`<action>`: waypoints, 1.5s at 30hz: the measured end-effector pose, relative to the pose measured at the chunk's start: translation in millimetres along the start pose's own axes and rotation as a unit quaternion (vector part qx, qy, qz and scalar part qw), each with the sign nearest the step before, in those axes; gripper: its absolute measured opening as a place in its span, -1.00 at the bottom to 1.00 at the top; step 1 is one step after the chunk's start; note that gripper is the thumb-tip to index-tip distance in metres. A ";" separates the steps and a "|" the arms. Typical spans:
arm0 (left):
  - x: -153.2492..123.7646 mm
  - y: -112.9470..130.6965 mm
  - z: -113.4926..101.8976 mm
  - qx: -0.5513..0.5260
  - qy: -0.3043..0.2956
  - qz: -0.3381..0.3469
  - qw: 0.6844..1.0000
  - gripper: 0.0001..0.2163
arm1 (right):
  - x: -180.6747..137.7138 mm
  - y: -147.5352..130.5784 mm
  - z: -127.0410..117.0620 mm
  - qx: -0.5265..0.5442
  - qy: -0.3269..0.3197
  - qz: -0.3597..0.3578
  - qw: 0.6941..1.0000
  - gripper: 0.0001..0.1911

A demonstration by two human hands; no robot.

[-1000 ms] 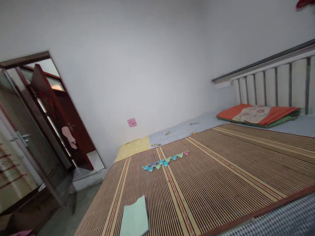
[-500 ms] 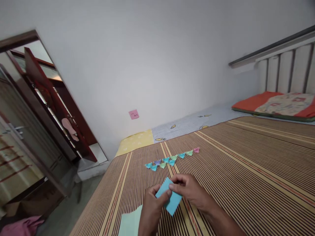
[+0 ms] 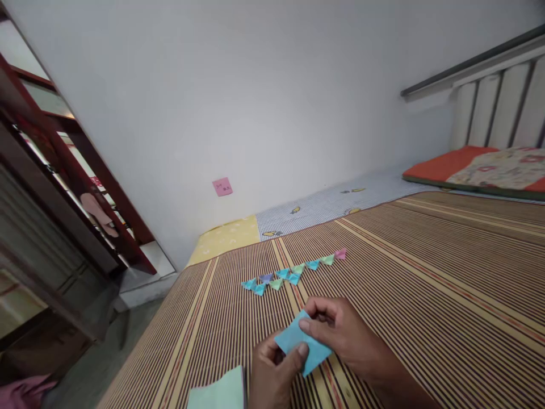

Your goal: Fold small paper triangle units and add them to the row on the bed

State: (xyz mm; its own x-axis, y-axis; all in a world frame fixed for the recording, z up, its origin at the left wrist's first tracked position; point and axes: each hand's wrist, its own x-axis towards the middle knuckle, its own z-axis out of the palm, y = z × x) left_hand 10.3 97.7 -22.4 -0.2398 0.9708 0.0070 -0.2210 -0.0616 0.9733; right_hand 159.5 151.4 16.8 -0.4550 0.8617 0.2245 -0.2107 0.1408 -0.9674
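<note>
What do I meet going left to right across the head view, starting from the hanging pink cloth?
Hanging pink cloth, pale green paper, left hand, blue paper held in both hands, right hand, orange and patterned cloth.

I can't read a single word or number from here. The writing I can spot is on the pink note point(image 3: 222, 187) on the white wall point(image 3: 306, 102), off the middle toward nine or ten o'clock: dark strokes point(image 3: 226, 188) in two clusters, one at its nine o'clock side, one near four, too small to spell out.
</note>
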 end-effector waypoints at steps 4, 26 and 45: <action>-1.8 -11.3 -6.2 -0.005 0.002 -0.028 1.000 -0.60 | -2.5 7.1 2.1 -0.053 0.005 -0.005 0.999 -0.77; -8.4 2.5 7.2 -0.114 0.102 -0.094 0.984 -0.49 | -1.4 8.9 13.6 -0.126 0.054 -0.045 0.990 -0.80; -13.8 26.1 16.6 -0.148 0.192 -0.055 0.969 -0.56 | -7.8 0.6 3.8 -0.232 0.097 -0.299 0.921 -0.75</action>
State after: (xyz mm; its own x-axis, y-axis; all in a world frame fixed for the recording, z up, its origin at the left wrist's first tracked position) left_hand 23.5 86.5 6.8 -0.5205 0.8215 -0.2329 -0.5120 -0.0820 0.8550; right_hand 159.6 143.0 14.9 -0.2056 0.6267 0.7517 0.0384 0.7726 -0.6337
